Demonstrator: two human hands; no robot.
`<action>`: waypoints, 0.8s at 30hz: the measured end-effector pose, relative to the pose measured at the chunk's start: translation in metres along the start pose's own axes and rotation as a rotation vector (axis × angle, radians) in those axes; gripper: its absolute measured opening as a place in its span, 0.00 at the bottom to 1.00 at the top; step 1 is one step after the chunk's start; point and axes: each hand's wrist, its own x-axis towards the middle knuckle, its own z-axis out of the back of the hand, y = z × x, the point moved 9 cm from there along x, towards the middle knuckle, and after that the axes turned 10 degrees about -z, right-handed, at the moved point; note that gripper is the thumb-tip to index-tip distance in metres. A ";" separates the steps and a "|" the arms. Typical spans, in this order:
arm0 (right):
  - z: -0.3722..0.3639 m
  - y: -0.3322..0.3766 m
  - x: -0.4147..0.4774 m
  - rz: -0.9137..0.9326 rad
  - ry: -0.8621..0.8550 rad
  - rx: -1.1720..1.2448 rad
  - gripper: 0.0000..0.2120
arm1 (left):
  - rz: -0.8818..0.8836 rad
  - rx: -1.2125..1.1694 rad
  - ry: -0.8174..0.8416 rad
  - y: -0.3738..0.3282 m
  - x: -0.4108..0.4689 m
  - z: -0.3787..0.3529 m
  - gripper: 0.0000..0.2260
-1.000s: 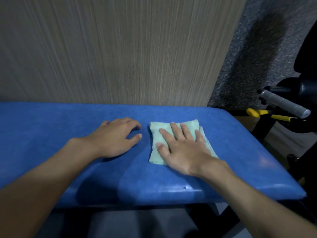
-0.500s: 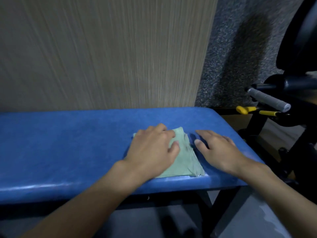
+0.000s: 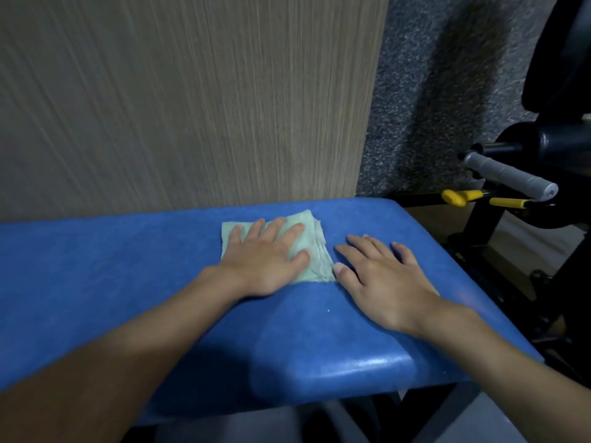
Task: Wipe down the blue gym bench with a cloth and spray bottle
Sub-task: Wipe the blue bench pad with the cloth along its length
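- The cloth [image 3: 316, 246] is being pressed flat on the bench [image 3: 128, 266] by the left hand [image 3: 265, 262], near the bench's far edge and toward its right end.
- The left fingers [image 3: 275, 226] are being kept straight and a little spread on the cloth.
- The right hand [image 3: 383, 282] is being laid flat on the bare bench just beside the cloth, with its fingers [image 3: 367, 247] spread and its thumb close to the cloth's near corner.
- The bench is being backed by a wood wall [image 3: 192, 107], with a grey wall [image 3: 431, 91] to the right.
- A black machine [image 3: 563, 59] is being seen past the right end, with a grey handle [image 3: 508, 175] and yellow knobs [image 3: 457, 197].
- Much of the cloth is being hidden by the left hand.
- The bench is being cut off at the left edge, and the machine at the right edge.
- The space under the bench is being lost in the dark.
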 end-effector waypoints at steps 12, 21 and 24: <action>0.001 -0.001 -0.001 -0.001 -0.016 -0.007 0.24 | 0.038 -0.020 -0.020 0.041 0.073 0.011 0.28; 0.003 -0.004 -0.001 -0.005 -0.028 0.045 0.23 | -0.055 0.018 0.022 -0.008 -0.029 -0.005 0.28; 0.005 -0.003 -0.002 -0.006 -0.027 0.054 0.23 | -0.076 0.052 0.011 -0.028 -0.070 -0.006 0.28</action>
